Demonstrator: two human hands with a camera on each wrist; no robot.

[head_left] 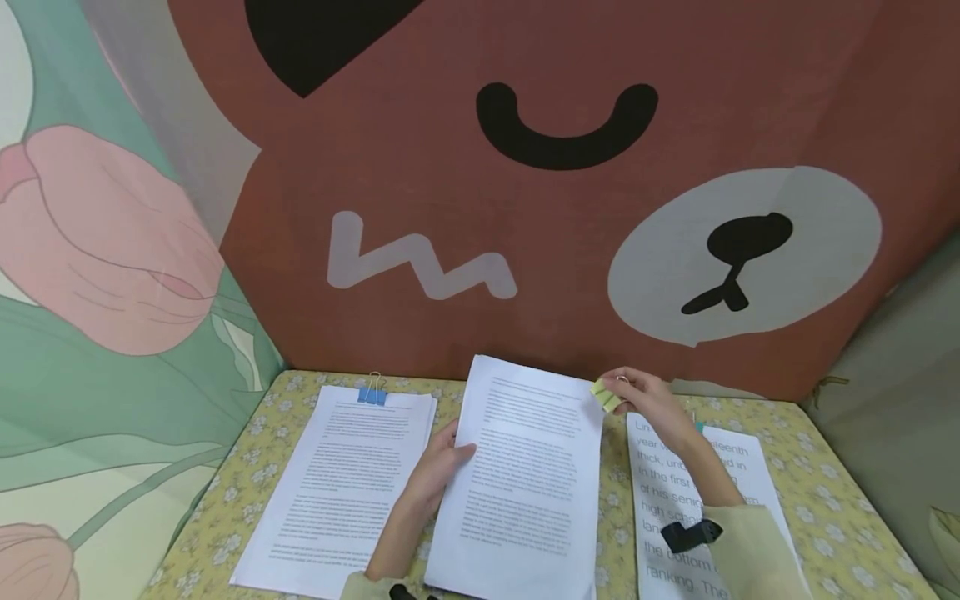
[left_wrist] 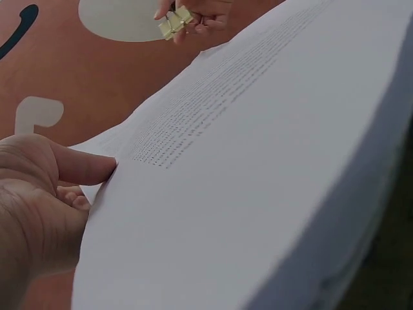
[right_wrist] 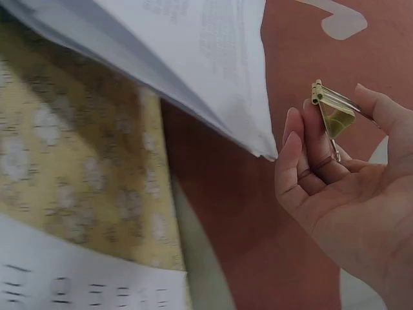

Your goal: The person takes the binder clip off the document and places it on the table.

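My left hand grips the left edge of a stack of printed paper, thumb on the front and fingers behind. The stack is raised at its far end, tilted toward me over the table. In my right hand a yellow binder clip is held by its wire handles between thumb and fingers. In the right wrist view the yellow binder clip is apart from the corner of the paper stack. The left wrist view shows my left thumb pressing the sheet edge.
A stack of printed sheets with a blue binder clip lies on the left. On the right, partly under my right forearm, lies a large-print stack with a teal clip. A flowered cloth covers the table; a bear-patterned curtain hangs behind.
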